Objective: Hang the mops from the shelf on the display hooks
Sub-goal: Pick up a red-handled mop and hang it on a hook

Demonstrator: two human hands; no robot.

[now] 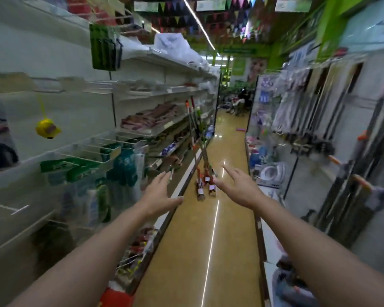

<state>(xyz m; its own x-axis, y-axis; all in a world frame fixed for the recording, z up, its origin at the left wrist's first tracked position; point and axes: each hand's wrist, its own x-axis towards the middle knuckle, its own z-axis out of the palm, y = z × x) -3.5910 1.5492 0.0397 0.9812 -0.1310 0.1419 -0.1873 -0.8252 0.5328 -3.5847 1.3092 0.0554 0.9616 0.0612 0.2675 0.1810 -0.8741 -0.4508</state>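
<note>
Several mops [200, 156] with grey poles and orange fittings lean against the left shelving, their heads resting on the yellow aisle floor ahead of me. My left hand [159, 194] stretches forward, fingers apart and holding nothing, just left of the mop heads. Stretched out at about the same height, my right hand [238, 187] is open too, its fingers close to the mop heads on their right. More mops [315, 120] hang from display hooks on the right wall. Bare wire hooks [93, 147] stick out of the left shelving.
The narrow aisle floor [208, 229] runs between the left shelves [164, 129] of packaged goods and the right racks. A yellow toy [47, 129] hangs at left. Someone sits at the far end of the aisle [239, 101]. The view is motion-blurred.
</note>
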